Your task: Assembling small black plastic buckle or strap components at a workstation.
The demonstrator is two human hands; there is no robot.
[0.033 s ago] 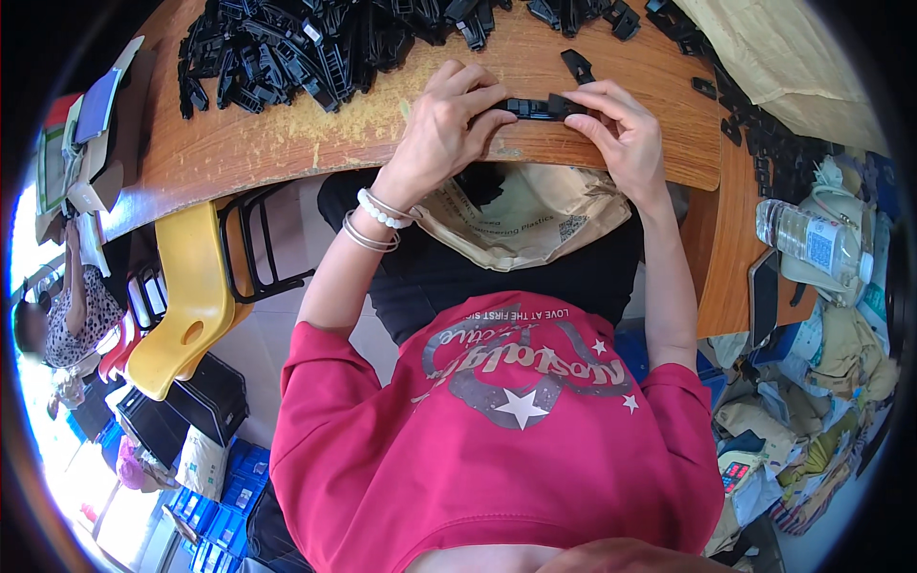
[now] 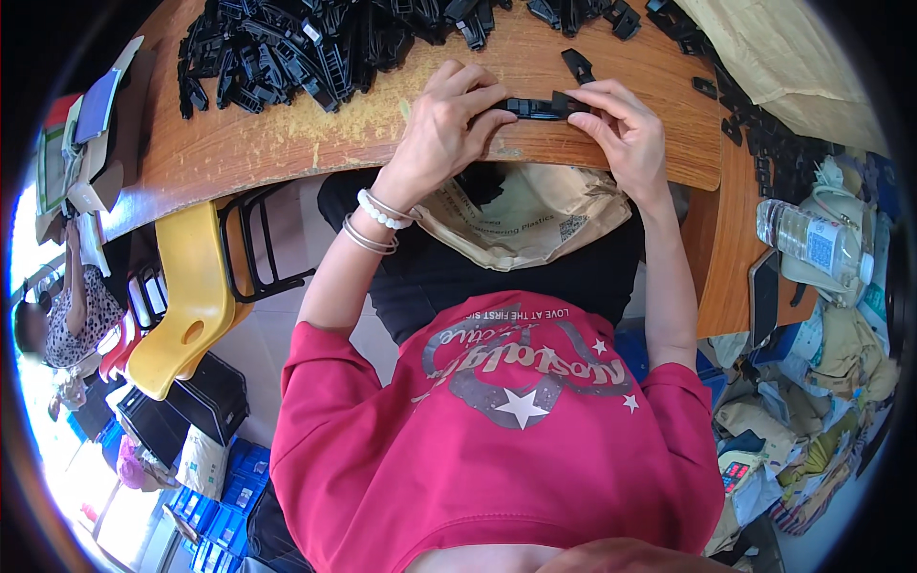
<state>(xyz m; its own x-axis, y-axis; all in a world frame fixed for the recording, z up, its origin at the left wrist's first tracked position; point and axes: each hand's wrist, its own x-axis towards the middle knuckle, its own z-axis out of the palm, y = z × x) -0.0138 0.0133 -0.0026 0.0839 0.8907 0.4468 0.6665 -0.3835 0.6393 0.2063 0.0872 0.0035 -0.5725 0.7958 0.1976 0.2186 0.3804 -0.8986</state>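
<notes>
The left hand [image 2: 454, 119] pinches one end of a slim black plastic part [image 2: 537, 109] between thumb and curled fingers, while the right hand [image 2: 623, 134] grips the other end with thumb and forefinger, beside a raised black piece on it. The part lies level between the two hands, over the near side of the wooden table [image 2: 287, 143]; whether it touches the tabletop is hard to tell. Just beyond the right fingertips lies a loose black clip [image 2: 577, 66], apart from the large heap of black plastic parts [image 2: 296, 53] at the far left. A beaded bracelet [image 2: 382, 211] circles the left wrist. Below the table edge, an open brown paper bag [image 2: 525, 234] sits on the lap, with something black inside. To the right stand a clear plastic bottle [image 2: 805, 234], lying on its side, and a dark smartphone [image 2: 763, 297].
</notes>
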